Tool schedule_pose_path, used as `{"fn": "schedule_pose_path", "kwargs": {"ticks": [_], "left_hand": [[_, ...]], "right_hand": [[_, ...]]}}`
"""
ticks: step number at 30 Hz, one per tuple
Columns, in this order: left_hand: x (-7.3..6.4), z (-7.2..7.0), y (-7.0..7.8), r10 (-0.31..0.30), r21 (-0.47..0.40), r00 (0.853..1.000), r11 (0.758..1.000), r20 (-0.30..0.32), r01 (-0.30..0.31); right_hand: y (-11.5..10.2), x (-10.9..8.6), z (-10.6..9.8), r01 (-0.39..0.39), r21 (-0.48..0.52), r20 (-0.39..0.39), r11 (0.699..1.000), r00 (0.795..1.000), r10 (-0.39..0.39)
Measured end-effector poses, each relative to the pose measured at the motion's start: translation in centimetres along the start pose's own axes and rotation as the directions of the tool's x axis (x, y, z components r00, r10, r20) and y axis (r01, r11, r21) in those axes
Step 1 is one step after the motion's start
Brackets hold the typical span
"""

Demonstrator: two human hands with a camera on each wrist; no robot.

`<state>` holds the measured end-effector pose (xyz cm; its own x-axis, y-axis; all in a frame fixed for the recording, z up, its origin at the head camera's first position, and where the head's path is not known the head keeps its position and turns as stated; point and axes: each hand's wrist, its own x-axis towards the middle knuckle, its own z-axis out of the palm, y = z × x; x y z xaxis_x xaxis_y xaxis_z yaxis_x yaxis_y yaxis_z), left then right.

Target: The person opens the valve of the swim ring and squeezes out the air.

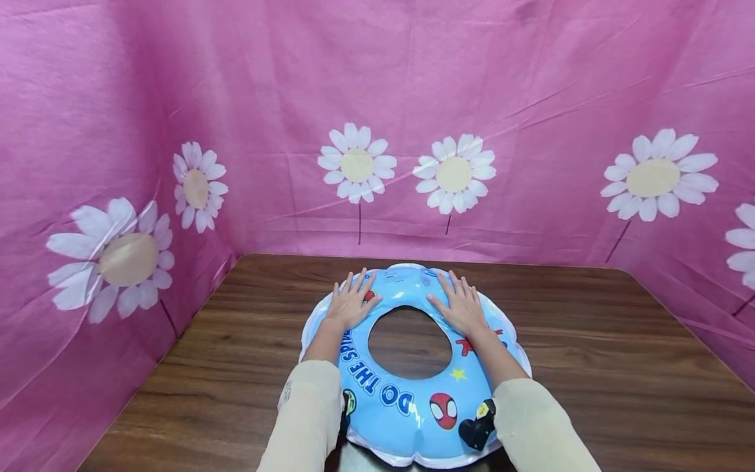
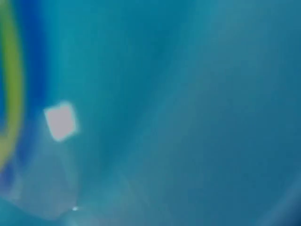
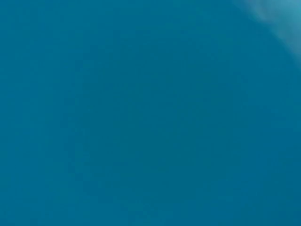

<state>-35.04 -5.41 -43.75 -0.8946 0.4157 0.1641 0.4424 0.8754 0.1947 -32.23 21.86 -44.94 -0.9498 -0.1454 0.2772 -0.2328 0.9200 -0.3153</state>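
A light blue inflatable swim ring [image 1: 407,419] with a scalloped white edge lies puffed up at the front of the table, printed with letters, stars and a red mask face. My left hand [image 1: 349,305] rests flat on its far left part, fingers spread and pointing away. On the far right part lies my right hand [image 1: 461,308], its fingers straight too. The ring's round hole shows between my forearms. Close up, the blurred blue vinyl [image 2: 188,117] fills the left wrist view. Only plain blue vinyl [image 3: 150,117] shows in the right wrist view, with no fingers visible.
The brown wood-grain table [image 1: 590,341] reaches back to a pink cloth [image 1: 283,131] with white daisies, which hangs behind it and along both sides. A small black wrist device [image 1: 478,426] sits by the right sleeve, over the ring's near edge.
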Motion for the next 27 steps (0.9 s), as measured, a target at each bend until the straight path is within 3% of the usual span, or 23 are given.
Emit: {"fn": "schedule_pose_path", "kwargs": {"ticks": [7, 16, 27], "left_hand": [[0.20, 0.20, 0.13, -0.030, 0.035, 0.996, 0.999, 0.079, 0.027], [-0.03, -0.11, 0.72, -0.050, 0.071, 0.992, 0.997, 0.114, 0.042], [0.47, 0.03, 0.41, -0.076, 0.096, 0.988, 0.993, 0.138, 0.063]], "right_hand": [[0.03, -0.02, 0.05, -0.003, -0.040, 0.039, 0.999, 0.999, 0.004], [-0.15, -0.09, -0.10, -0.017, -0.073, 0.078, 0.997, 0.997, 0.023], [-0.60, 0.24, -0.53, -0.024, -0.074, 0.113, 0.997, 0.993, 0.032]]}}
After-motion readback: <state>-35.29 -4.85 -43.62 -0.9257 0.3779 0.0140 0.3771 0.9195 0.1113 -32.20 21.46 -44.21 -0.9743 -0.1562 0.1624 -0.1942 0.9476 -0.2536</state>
